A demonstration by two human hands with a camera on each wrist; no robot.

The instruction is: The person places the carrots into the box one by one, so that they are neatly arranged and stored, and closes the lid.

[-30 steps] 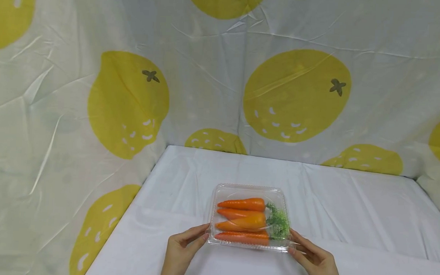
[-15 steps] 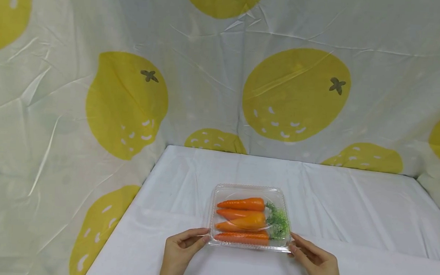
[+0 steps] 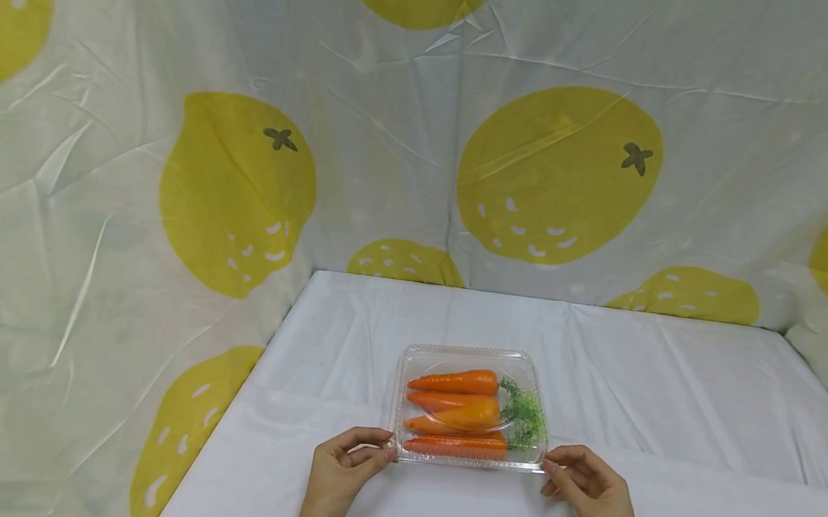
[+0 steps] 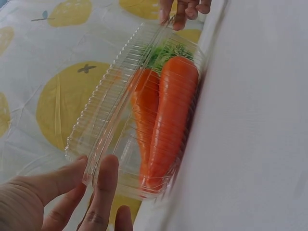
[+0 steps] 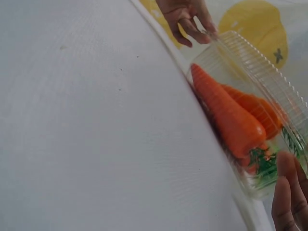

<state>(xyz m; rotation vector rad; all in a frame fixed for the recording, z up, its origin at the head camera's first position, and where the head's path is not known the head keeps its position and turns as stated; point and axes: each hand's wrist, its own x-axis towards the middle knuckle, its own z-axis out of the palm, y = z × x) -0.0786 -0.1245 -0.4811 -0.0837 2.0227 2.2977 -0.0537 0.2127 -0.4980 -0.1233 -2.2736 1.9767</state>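
Note:
A clear plastic clamshell container [image 3: 471, 464] lies on the white-covered table, its lid down over several orange carrots [image 3: 465, 417]. Their leafy green tops [image 3: 523, 418] point to the right. At the near left corner my left hand [image 3: 343, 469] pinches the rim between thumb and finger. My right hand [image 3: 591, 487] pinches the near right corner in the same way. In the left wrist view, the left thumb and fingers [image 4: 105, 185] bracket the ridged rim. The right wrist view shows only part of the right hand [image 5: 291, 192] beside the container's leafy end.
White cloth [image 3: 356, 340] covers the table. A hanging pale sheet [image 3: 391, 136] printed with big yellow lemons [image 3: 561, 176] borders it at the back and on the left, and reaches the far right corner.
Both hands' fingertips have shifted slightly toward me along the container's corners, and the right forefinger is more bent. The container stays in nearly the same place. The head view has tilted slightly.

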